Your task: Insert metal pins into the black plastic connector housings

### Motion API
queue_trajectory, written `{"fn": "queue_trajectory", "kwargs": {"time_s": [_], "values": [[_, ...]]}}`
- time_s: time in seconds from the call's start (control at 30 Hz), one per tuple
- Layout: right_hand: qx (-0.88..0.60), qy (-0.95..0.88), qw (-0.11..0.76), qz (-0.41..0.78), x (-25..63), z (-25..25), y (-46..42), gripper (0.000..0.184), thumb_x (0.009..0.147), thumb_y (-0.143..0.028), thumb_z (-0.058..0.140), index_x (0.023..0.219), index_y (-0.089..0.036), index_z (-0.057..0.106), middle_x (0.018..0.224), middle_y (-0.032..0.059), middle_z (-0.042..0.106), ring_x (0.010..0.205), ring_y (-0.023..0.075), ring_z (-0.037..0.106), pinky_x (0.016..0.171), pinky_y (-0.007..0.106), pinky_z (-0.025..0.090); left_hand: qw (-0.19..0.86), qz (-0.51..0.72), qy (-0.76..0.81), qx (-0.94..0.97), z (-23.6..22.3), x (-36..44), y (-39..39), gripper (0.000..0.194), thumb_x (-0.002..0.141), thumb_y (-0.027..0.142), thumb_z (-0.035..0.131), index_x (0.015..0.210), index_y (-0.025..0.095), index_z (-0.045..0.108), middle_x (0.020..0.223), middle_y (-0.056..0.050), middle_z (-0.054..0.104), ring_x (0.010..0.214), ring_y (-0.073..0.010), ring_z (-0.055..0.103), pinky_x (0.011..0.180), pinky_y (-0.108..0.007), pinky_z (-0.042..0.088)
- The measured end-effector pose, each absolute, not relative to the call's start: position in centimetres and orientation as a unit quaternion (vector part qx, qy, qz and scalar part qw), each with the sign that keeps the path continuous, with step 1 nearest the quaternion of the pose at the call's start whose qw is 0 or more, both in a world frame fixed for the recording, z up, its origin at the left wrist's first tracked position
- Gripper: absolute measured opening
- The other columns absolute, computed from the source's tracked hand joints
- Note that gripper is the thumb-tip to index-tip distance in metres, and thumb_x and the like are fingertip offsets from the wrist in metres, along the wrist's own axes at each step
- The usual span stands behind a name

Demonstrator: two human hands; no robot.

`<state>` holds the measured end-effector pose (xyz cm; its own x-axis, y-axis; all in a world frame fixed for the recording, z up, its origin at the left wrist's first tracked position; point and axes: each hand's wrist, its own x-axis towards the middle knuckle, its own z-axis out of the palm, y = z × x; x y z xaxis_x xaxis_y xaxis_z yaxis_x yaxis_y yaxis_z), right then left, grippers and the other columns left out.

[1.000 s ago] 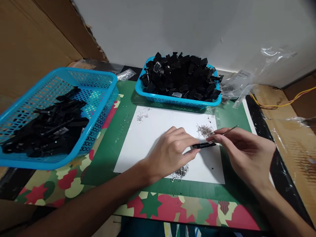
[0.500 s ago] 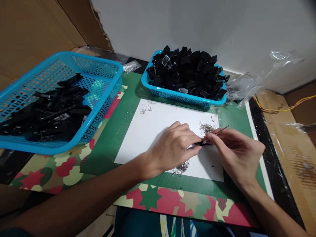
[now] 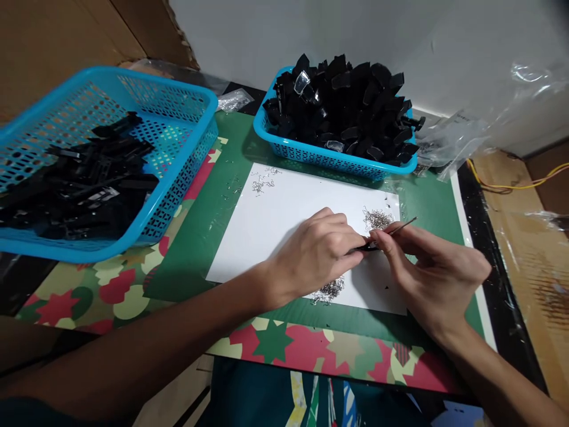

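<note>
My left hand [image 3: 317, 252] pinches a small black plastic part [image 3: 367, 247] between thumb and forefinger, over a white sheet of paper [image 3: 284, 201]. Against the part's right end, my right hand [image 3: 427, 261] works with its fingertips closed on a thin metal tool [image 3: 403, 226], whose shaft sticks out up and to the right. The tool's working tip is hidden by the fingers. Small bent metal wire pieces lie in a pile [image 3: 377, 218] just beyond my right fingertips. A second pile of wire pieces [image 3: 329, 289] sits below my left hand, and a sparse scatter [image 3: 264, 181] lies at the sheet's far left.
A blue basket [image 3: 306, 155] heaped with black plastic parts stands at the back. To the left, a larger blue basket [image 3: 195, 98] holds more black parts. Clear plastic bags [image 3: 453, 142] and a yellow cable [image 3: 498, 185] lie at the right. Green and patterned sheets cover the table.
My right hand has moved in closer to my left, and its fingertips now cover much of the black part's right end. The camera view has shifted, with the baskets higher in the picture.
</note>
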<state>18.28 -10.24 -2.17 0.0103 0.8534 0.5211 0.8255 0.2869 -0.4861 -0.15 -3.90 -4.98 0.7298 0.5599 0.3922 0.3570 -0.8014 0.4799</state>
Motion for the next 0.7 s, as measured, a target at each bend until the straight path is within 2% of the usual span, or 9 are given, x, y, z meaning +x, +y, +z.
{"fn": "queue_trajectory", "kwargs": {"time_s": [0.2,0.3,0.47,0.53,0.6,0.7], "values": [[-0.566,-0.702,0.432,-0.008,18.0,-3.3,-10.2,0.008,0.093,-0.016,0.073,0.088,-0.022,0.075,0.076,0.0017,0.080,0.059,0.0175,0.075,0.054,0.027,0.058,0.220,0.268,0.256,0.902,-5.1,-0.3,-3.8,0.013,0.098,0.019,0.065,0.098,0.014,0.077,0.083,-0.004,0.074,0.084,-0.0186,0.065,0.082,-0.033,0.044],[-0.560,-0.690,0.459,0.006,17.9,-3.8,-10.1,0.007,0.092,-0.018,0.072,0.088,-0.021,0.076,0.078,0.0018,0.081,0.062,0.0181,0.077,0.056,0.027,0.059,0.221,0.276,0.256,0.900,-5.1,-0.3,-3.8,0.012,0.097,0.018,0.066,0.095,0.013,0.076,0.080,-0.003,0.072,0.082,-0.0182,0.065,0.081,-0.033,0.044],[-0.564,-0.640,0.504,0.137,18.2,-3.9,-9.8,0.013,0.095,-0.023,0.070,0.083,-0.019,0.073,0.075,0.0010,0.078,0.062,0.0154,0.074,0.061,0.025,0.059,0.223,0.305,0.257,0.889,-4.9,-0.4,-3.8,0.006,0.094,0.019,0.072,0.094,0.015,0.076,0.085,-0.003,0.077,0.084,-0.0186,0.068,0.081,-0.034,0.043],[-0.558,-0.620,0.522,0.179,18.6,-3.7,-9.6,0.010,0.097,-0.025,0.067,0.090,-0.020,0.072,0.081,0.0016,0.078,0.068,0.0158,0.074,0.067,0.027,0.059,0.221,0.311,0.258,0.888,-4.8,-0.5,-3.9,0.005,0.093,0.019,0.074,0.096,0.015,0.076,0.088,-0.003,0.079,0.083,-0.0185,0.068,0.080,-0.035,0.042],[-0.554,-0.623,0.518,0.191,19.3,-3.4,-9.3,0.010,0.101,-0.026,0.062,0.100,-0.021,0.070,0.085,0.0021,0.076,0.075,0.0166,0.072,0.073,0.029,0.057,0.213,0.318,0.258,0.887,-4.8,-0.5,-4.0,0.007,0.093,0.020,0.075,0.099,0.016,0.076,0.089,-0.002,0.080,0.081,-0.0184,0.067,0.079,-0.035,0.041],[-0.548,-0.662,0.466,0.212,20.2,-3.1,-9.0,0.015,0.106,-0.027,0.053,0.106,-0.022,0.067,0.085,0.0019,0.071,0.078,0.0172,0.067,0.073,0.030,0.052,0.199,0.326,0.257,0.888,-4.9,-0.5,-4.0,0.010,0.093,0.021,0.076,0.102,0.017,0.076,0.087,-0.001,0.080,0.079,-0.0186,0.065,0.078,-0.035,0.041]]}}
